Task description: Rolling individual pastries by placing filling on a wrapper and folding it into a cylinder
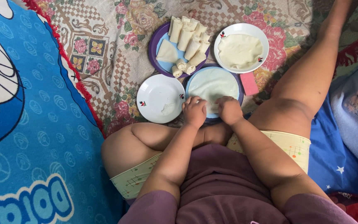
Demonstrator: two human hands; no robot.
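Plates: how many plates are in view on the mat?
4. A purple plate with rolls at the top, a white plate with wrappers to its right, a nearly bare white plate at lower left, and a purple-rimmed plate under both hands.

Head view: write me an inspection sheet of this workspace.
Surface: floral patterned mat on the floor, blue blanket on one side.
Job's things: thin pale wrapper spread on a purple plate; a near edge being folded.
Clutter: purple plate of finished rolls; white plate of stacked wrappers; nearly bare white plate; pink block.
Hands: left hand and right hand both on the wrapper's near edge, fingers curled.
Cables: nothing seen.
Surroundings: person seated on the floor, one leg stretched out.
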